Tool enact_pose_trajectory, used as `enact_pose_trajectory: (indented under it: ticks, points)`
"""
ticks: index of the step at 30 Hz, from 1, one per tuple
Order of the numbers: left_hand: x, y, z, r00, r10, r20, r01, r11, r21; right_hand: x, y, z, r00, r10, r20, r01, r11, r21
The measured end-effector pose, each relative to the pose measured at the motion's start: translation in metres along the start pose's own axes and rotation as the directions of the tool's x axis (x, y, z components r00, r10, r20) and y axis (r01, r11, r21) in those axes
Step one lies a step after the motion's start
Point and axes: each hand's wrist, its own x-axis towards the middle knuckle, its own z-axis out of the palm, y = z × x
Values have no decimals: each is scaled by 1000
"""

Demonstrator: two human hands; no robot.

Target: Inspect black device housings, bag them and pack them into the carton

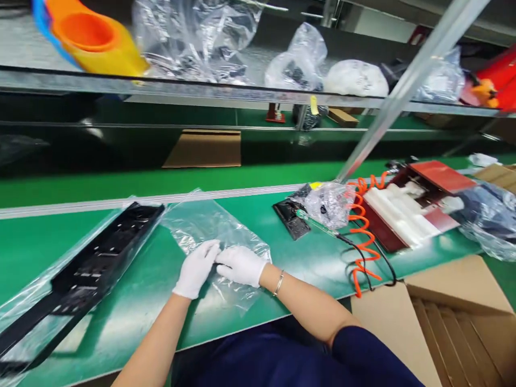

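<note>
A clear plastic bag (pixel 209 228) lies flat on the green table (pixel 169 322) in front of me. Both my hands wear white gloves and meet at the bag's near end. My left hand (pixel 196 269) pinches the film with its fingers closed. My right hand (pixel 241 265) is closed on the same bag, fingertips touching the left hand's. A long black plastic part (pixel 92 263) lies on another clear sheet to the left, apart from both hands.
An orange coiled hose (pixel 363 231) and black cable run by a small bagged part (pixel 328 204) and a black piece (pixel 291 217). A red fixture with white blocks (pixel 407 212) sits right. An open cardboard box (pixel 451 322) stands at lower right. Shelf above holds bags.
</note>
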Motion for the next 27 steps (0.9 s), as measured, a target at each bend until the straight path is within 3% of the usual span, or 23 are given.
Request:
enact_pose_trajectory:
  ticks: [5,10,15,18,21,27]
  points:
    - [1,-5,-1,999,-40,0,40,999,-9,-1,-6,-6,1000,2,31,-1,999,-52]
    - [8,-12,0,999,0,-52,0,1000,8,-2,-8,-10,1000,21,19,-20,999,-50]
    - [0,3,-1,991,137,-10,-135,983,126,-4,-3,-7,999,34,-31,-34,999,8]
    - [-10,12,-7,992,126,8,-126,982,141,-6,1,-3,998,47,-48,-45,998,50]
    - [-14,9,-29,995,79,-58,-67,981,185,-6,7,-3,998,41,-47,-37,996,75]
    - [-44,-10,-101,959,-39,-282,111,963,247,-10,4,-7,997,63,-36,-60,995,80]
